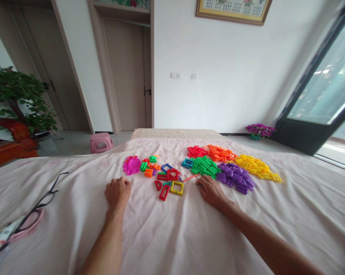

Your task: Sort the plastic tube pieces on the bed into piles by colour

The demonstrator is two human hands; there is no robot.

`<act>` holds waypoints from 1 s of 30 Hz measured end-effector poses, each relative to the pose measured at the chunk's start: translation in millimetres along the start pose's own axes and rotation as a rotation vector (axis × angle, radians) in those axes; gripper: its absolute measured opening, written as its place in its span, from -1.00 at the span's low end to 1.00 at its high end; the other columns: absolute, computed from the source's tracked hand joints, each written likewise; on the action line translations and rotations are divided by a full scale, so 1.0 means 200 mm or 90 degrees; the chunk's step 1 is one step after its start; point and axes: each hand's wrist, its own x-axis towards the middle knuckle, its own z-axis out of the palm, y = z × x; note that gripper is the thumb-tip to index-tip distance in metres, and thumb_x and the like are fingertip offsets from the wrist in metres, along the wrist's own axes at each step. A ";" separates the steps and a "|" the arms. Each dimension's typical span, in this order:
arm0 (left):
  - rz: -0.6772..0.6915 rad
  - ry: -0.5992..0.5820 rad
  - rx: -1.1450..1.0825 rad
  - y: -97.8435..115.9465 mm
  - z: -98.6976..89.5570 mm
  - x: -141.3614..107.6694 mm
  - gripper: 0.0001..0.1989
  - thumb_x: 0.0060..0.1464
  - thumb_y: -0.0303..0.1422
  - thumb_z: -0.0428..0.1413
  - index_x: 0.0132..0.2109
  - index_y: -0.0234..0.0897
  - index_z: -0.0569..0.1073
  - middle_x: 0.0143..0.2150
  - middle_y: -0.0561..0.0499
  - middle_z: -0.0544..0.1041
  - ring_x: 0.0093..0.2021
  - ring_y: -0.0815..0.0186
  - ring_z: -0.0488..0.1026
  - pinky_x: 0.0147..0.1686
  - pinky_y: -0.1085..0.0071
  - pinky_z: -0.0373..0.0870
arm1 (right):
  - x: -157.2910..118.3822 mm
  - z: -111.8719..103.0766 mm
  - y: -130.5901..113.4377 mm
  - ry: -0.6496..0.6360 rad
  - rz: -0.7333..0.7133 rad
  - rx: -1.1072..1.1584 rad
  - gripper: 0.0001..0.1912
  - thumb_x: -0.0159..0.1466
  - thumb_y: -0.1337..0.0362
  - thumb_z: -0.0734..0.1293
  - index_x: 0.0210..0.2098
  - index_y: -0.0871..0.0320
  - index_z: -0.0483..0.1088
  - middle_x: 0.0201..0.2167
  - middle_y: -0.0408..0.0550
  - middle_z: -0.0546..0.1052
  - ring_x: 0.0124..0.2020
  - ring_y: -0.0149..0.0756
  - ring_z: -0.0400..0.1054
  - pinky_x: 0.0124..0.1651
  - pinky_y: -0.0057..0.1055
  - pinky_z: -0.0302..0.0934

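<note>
My left hand (117,192) rests as a fist on the pale cloth, left of the loose plastic pieces; nothing shows in its fingers. Curled fingers close my right hand (211,191), which lies just in front of the green pile (205,167) and left of the purple pile (237,177). A thin orange stick (191,177) ends beside its fingers; contact is unclear. Between my hands lie a yellow square frame (177,188), red frames (164,192), a blue frame (166,167) and small orange tubes (148,173). The magenta flower-shaped piece (132,165) sits beyond my left hand.
Red (196,151), orange (221,153) and yellow (254,167) piles lie farther back on the right. Black-framed glasses (47,198) rest on the cloth (172,236) at the left. A pink stool (101,143) stands beyond the covered surface.
</note>
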 end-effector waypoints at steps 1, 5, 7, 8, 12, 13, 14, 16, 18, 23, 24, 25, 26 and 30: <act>-0.001 0.000 -0.004 0.00 0.00 0.00 -0.59 0.22 -0.25 -0.08 -0.03 -0.21 0.62 0.03 -0.28 0.55 0.03 -0.10 0.45 -0.10 0.13 0.31 | 0.00 0.00 0.00 0.000 0.000 0.001 -0.74 0.30 0.45 0.19 -0.15 0.15 0.47 -0.16 0.02 0.51 -0.07 -0.21 0.34 0.05 -0.32 0.19; 0.001 -0.006 -0.016 -0.01 -0.01 -0.01 -0.59 0.23 -0.24 -0.08 -0.06 -0.20 0.63 0.01 -0.27 0.57 0.01 -0.09 0.47 -0.11 0.15 0.33 | 0.00 0.00 0.00 -0.007 0.014 -0.005 -0.74 0.30 0.46 0.19 -0.15 0.14 0.47 -0.16 0.02 0.50 -0.07 -0.20 0.34 0.04 -0.31 0.19; 0.004 -0.010 -0.020 -0.01 -0.02 -0.01 -0.60 0.22 -0.23 -0.08 -0.08 -0.19 0.64 -0.01 -0.26 0.58 -0.01 -0.07 0.49 -0.11 0.15 0.34 | 0.00 0.00 0.00 -0.008 0.019 -0.008 -0.73 0.30 0.46 0.18 -0.15 0.14 0.47 -0.16 0.02 0.50 -0.07 -0.21 0.34 0.03 -0.32 0.20; 0.005 -0.011 -0.021 -0.01 -0.02 -0.01 -0.60 0.22 -0.23 -0.08 -0.09 -0.19 0.64 -0.01 -0.26 0.58 -0.01 -0.06 0.49 -0.11 0.15 0.34 | 0.00 -0.01 -0.01 -0.007 0.018 -0.008 -0.74 0.31 0.46 0.18 -0.16 0.14 0.47 -0.16 0.02 0.50 -0.08 -0.21 0.34 0.03 -0.32 0.20; 0.003 -0.020 -0.025 -0.02 -0.02 0.00 -0.60 0.21 -0.20 -0.07 -0.10 -0.16 0.64 0.00 -0.24 0.59 -0.02 -0.06 0.50 -0.11 0.16 0.35 | 0.01 -0.01 -0.01 0.004 0.014 -0.011 -0.76 0.33 0.44 0.19 -0.18 0.14 0.47 -0.18 0.01 0.50 -0.10 -0.23 0.35 0.02 -0.33 0.21; 0.002 -0.024 -0.027 -0.02 -0.02 0.01 -0.60 0.21 -0.20 -0.08 -0.10 -0.15 0.64 0.00 -0.23 0.60 -0.02 -0.06 0.50 -0.12 0.17 0.36 | 0.01 -0.01 -0.01 0.005 0.015 -0.013 -0.76 0.33 0.44 0.19 -0.18 0.14 0.47 -0.19 0.01 0.50 -0.10 -0.23 0.35 0.02 -0.33 0.21; 0.000 -0.028 -0.029 -0.02 -0.02 0.01 -0.60 0.21 -0.19 -0.08 -0.10 -0.14 0.63 0.00 -0.22 0.60 -0.03 -0.06 0.51 -0.13 0.17 0.36 | 0.01 0.00 -0.01 0.005 0.016 -0.013 -0.76 0.33 0.44 0.19 -0.18 0.14 0.47 -0.19 0.01 0.49 -0.11 -0.23 0.35 0.02 -0.33 0.21; -0.004 -0.035 -0.033 -0.03 -0.02 0.02 -0.59 0.21 -0.19 -0.09 -0.10 -0.13 0.63 0.00 -0.21 0.60 -0.03 -0.06 0.51 -0.13 0.18 0.36 | 0.01 0.00 -0.01 0.001 0.019 -0.011 -0.76 0.33 0.44 0.18 -0.19 0.15 0.47 -0.19 0.02 0.49 -0.11 -0.22 0.34 0.02 -0.32 0.21; -0.008 -0.041 -0.036 -0.02 -0.03 0.02 -0.59 0.20 -0.19 -0.09 -0.10 -0.13 0.63 0.00 -0.21 0.60 -0.03 -0.05 0.51 -0.13 0.18 0.36 | 0.01 0.00 -0.01 -0.005 0.021 -0.006 -0.77 0.34 0.43 0.18 -0.18 0.15 0.46 -0.19 0.02 0.49 -0.10 -0.22 0.34 0.02 -0.32 0.21; -0.013 -0.050 -0.041 -0.03 -0.02 0.04 -0.58 0.19 -0.17 -0.09 -0.09 -0.14 0.63 0.01 -0.21 0.60 -0.03 -0.07 0.51 -0.13 0.18 0.36 | 0.01 0.00 -0.02 -0.010 0.033 -0.005 -0.77 0.31 0.45 0.18 -0.17 0.14 0.45 -0.18 0.01 0.49 -0.08 -0.21 0.33 0.03 -0.32 0.18; -0.014 -0.051 -0.043 -0.04 -0.02 0.04 -0.57 0.19 -0.16 -0.10 -0.09 -0.14 0.62 0.01 -0.21 0.61 -0.04 -0.07 0.52 -0.14 0.17 0.37 | 0.01 0.00 -0.02 -0.010 0.034 -0.005 -0.77 0.32 0.45 0.18 -0.18 0.14 0.45 -0.18 0.01 0.49 -0.08 -0.21 0.33 0.04 -0.32 0.18; -0.015 -0.051 -0.043 -0.04 -0.02 0.05 -0.57 0.19 -0.16 -0.11 -0.08 -0.14 0.62 0.01 -0.21 0.61 -0.05 -0.07 0.52 -0.14 0.17 0.37 | 0.01 0.00 -0.02 -0.008 0.034 -0.005 -0.78 0.32 0.45 0.18 -0.18 0.14 0.44 -0.18 0.00 0.49 -0.08 -0.21 0.33 0.04 -0.32 0.18; -0.015 -0.051 -0.044 -0.05 -0.01 0.05 -0.57 0.19 -0.16 -0.11 -0.09 -0.14 0.62 0.01 -0.21 0.61 -0.05 -0.07 0.53 -0.15 0.17 0.37 | 0.01 0.00 -0.02 -0.006 0.033 -0.004 -0.78 0.32 0.45 0.19 -0.18 0.15 0.44 -0.18 0.00 0.48 -0.08 -0.21 0.32 0.03 -0.33 0.17; -0.008 -0.052 -0.039 -0.06 -0.01 0.06 -0.56 0.18 -0.13 -0.10 -0.08 -0.14 0.62 0.01 -0.21 0.61 -0.06 -0.06 0.53 -0.15 0.18 0.38 | 0.01 0.01 -0.02 0.001 0.030 -0.010 -0.78 0.31 0.47 0.20 -0.17 0.15 0.44 -0.16 0.00 0.48 -0.08 -0.21 0.30 0.02 -0.34 0.16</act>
